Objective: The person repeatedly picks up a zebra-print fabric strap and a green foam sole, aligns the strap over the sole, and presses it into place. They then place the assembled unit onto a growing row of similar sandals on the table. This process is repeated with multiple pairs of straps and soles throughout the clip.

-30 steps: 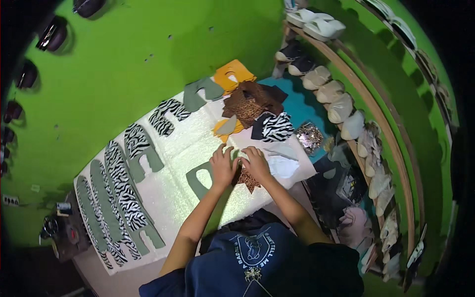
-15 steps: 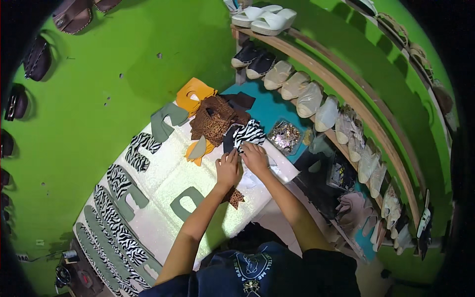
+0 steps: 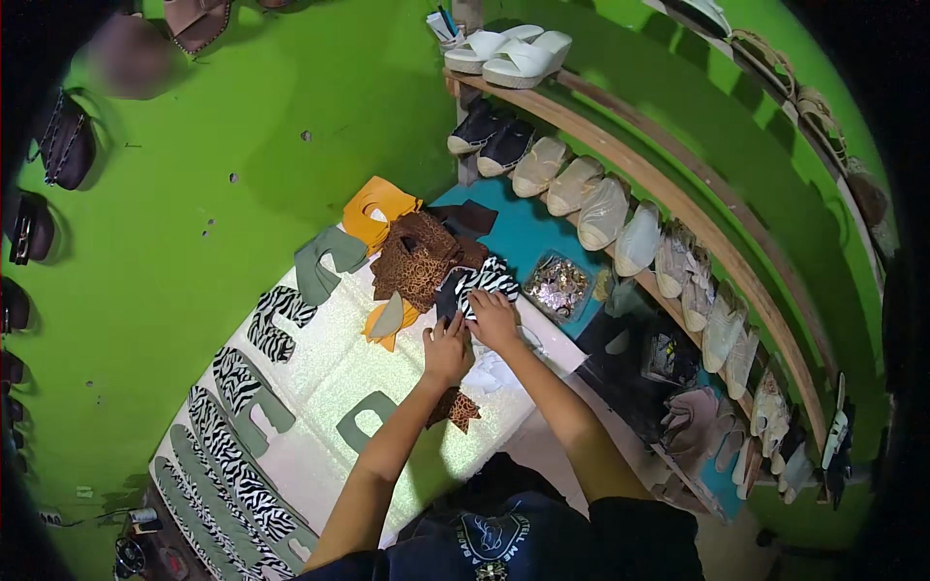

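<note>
Both hands at the zebra-print stack, with loose pieces close on every side

Head view, with the clock centred between the two hands and 12 at the top: the zebra-print stack (image 3: 501, 278) lies at 1 o'clock, a plain dark piece (image 3: 447, 292) against its left side. The right hand (image 3: 494, 320) reaches onto the stack's near edge, fingers curved and slightly parted; whether they pinch a layer or only rest there, I cannot tell. The left hand (image 3: 448, 354) sits just beside it, fingers a little spread, tips by the dark piece; contact is unclear.

The leopard-print pile (image 3: 412, 257) stands at 11 o'clock, close to the dark piece. A yellow piece (image 3: 380, 334) with a grey half-moon (image 3: 389, 315) on it lies at 9, white sheets (image 3: 494, 372) at 5, a leopard-print scrap (image 3: 465, 411) at 6, and a grey-green ring (image 3: 355, 423) at 8 on the glittery table cover (image 3: 320, 360).

The likeliest trouble, I judge, is layers sliding out of line: the stack looks loose, and an uneven pull could drag the dark piece too. Either forearm, swept sideways, could shift the white sheets or the scrap. A push towards 2 o'clock might also jostle the clear box (image 3: 560, 288) of shiny bits and spill some.
</note>
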`<control>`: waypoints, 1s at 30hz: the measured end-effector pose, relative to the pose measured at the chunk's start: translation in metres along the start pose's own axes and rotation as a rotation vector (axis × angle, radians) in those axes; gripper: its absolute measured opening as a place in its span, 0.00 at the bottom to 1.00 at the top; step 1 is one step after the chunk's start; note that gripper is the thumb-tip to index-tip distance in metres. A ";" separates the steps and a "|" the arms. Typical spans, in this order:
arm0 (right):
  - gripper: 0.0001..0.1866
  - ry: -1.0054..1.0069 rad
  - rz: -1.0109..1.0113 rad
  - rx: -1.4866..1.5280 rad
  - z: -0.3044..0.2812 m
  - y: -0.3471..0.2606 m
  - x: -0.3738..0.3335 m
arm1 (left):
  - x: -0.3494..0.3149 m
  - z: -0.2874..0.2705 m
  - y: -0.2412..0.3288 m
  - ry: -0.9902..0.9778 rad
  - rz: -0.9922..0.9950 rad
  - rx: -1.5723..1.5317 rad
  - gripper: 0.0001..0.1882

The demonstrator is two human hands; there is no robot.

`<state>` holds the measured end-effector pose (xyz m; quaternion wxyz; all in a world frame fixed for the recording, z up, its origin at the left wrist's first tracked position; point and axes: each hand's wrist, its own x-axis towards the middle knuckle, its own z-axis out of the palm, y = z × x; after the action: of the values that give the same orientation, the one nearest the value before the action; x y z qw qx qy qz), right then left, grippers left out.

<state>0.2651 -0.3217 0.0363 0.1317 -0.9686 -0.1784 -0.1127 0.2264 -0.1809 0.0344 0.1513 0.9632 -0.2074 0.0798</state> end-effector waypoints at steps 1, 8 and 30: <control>0.29 -0.009 0.002 0.015 -0.002 -0.001 0.002 | 0.001 0.000 -0.002 -0.006 -0.005 -0.011 0.20; 0.27 -0.018 -0.015 0.043 0.002 0.003 0.003 | -0.001 0.004 -0.003 -0.011 -0.020 -0.023 0.22; 0.09 0.255 -0.128 -0.154 0.020 0.011 0.012 | 0.003 0.010 -0.015 -0.076 0.049 0.073 0.25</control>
<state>0.2836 -0.3223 0.0180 0.0709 -0.9404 -0.2124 -0.2561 0.2366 -0.1721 0.0214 0.1062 0.9650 -0.2335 0.0544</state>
